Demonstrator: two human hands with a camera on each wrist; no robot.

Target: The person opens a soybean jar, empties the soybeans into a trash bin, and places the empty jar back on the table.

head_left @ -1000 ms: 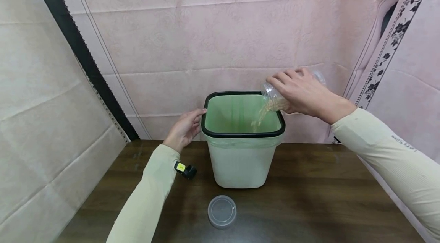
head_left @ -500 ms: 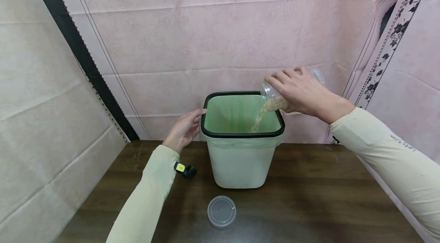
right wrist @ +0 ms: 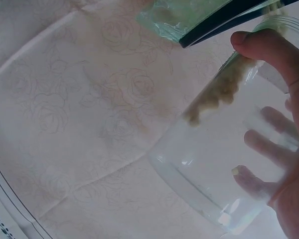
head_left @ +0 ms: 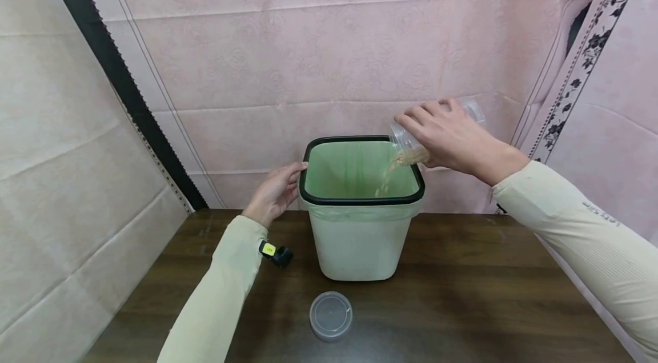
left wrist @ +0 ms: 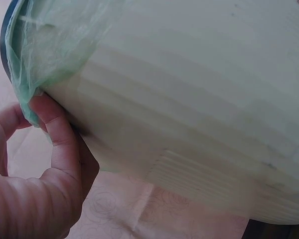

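A pale trash bin (head_left: 362,246) with a black rim and a green bag liner (head_left: 354,166) stands on the table. My left hand (head_left: 275,192) pinches the bin's left rim; in the left wrist view its thumb and fingers (left wrist: 57,134) grip the edge with the liner's fold. My right hand (head_left: 454,134) grips a clear plastic jar (right wrist: 204,164), tilted mouth-down over the bin's right rim. Tan grains (head_left: 385,180) stream from its mouth into the bin. A strip of grains (right wrist: 217,94) lies along the jar's lower side. The bin's bottom is hidden.
A round clear lid (head_left: 331,316) lies on the brown wooden table (head_left: 462,294) in front of the bin. Pink patterned cloth (head_left: 308,55) hangs behind the table, with cloth at both sides too.
Grains keep falling from the tilted jar, and their stream looks a little thinner now. Both hands stay nearly in place.
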